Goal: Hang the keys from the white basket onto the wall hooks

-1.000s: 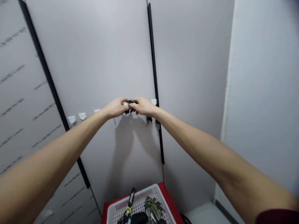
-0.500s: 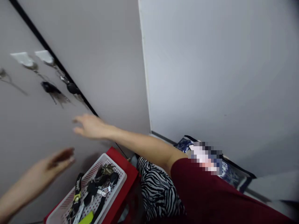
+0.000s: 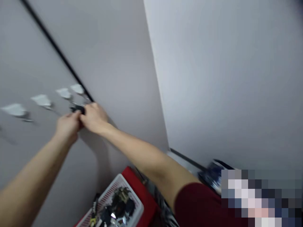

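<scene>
- Nearest, the white basket [image 3: 139, 210] of keys [image 3: 118, 203] sits on a red surface [image 3: 145, 197], below and apart from both hands.
- The left hand [image 3: 68, 124] has bent fingers, seemingly pinched at the lower edge of a black item [image 3: 79, 109], likely a key bunch.
- The right hand [image 3: 95, 118] is closed too, apparently gripping the same item from its right; blur hides the exact hold.
- The black item lies between both sets of fingertips, just below the two rightmost white hooks [image 3: 63, 93]; whether it hangs from one is unclear.
- The step in hand looks like two-handed handling at the hooks; the next move calls for a steady pinch and care with the neighbouring hook.
</scene>
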Demonstrator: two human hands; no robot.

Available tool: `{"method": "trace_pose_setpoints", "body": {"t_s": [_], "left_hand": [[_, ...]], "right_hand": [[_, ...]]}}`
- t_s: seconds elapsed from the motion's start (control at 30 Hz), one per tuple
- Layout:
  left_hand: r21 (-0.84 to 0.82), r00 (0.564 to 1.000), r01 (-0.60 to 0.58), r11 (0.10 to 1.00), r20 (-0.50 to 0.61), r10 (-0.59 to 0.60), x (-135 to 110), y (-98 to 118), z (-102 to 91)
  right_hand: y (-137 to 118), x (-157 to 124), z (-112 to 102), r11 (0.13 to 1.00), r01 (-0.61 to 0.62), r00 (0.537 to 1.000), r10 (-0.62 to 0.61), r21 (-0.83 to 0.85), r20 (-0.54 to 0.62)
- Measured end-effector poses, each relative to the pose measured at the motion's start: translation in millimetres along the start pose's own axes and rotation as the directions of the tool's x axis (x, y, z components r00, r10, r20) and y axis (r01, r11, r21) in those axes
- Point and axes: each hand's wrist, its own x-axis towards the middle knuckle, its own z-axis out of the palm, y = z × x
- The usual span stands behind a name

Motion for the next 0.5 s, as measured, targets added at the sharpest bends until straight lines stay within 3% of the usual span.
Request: {"method": "trace_pose_setpoints", "body": {"t_s": [0.07, 0.17, 0.23, 0.33, 0.4, 0.5], "left_hand": [[-0.163, 0.995, 0.080, 0.983, 0.065, -0.071, -4.0, 5.3, -9.0], [-0.091, 1.000, 0.005, 0.996, 0.017, -0.003, 6.4, 11.9, -24.5], [0.107, 0.996, -0.075, 0.991, -0.030, 0.079, 17.2, 20.1, -34.4], [0.374, 0.983, -0.140, 0.917, -0.057, 0.174, 34.1, 40.0, -43.3], [0.432, 0.972, -0.155, 0.889, -0.093, 0.214, 44.5, 56.4, -45.4], [0.377, 0.966, -0.164, 0.912, -0.125, 0.225, 50.2, 75.8, -50.2]], "right_hand": [[1.8, 8.3, 1.7, 0.983, -0.061, 0.998, 0.056, 0.173, 0.034], [4.0, 25.5, 2.4, 0.947, -0.121, 0.992, 0.106, 0.298, 0.067], [2.7, 36.7, -3.4, 0.958, -0.121, 0.993, 0.116, 0.261, 0.038], [-3.7, 57.9, -19.6, 0.982, -0.120, 0.992, 0.125, 0.147, -0.023], [-11.0, 75.2, -31.5, 0.990, -0.094, 0.994, 0.099, 0.104, -0.037], [-25.0, 91.5, -47.1, 0.996, -0.011, 0.998, 0.016, 0.094, -0.056]]}}
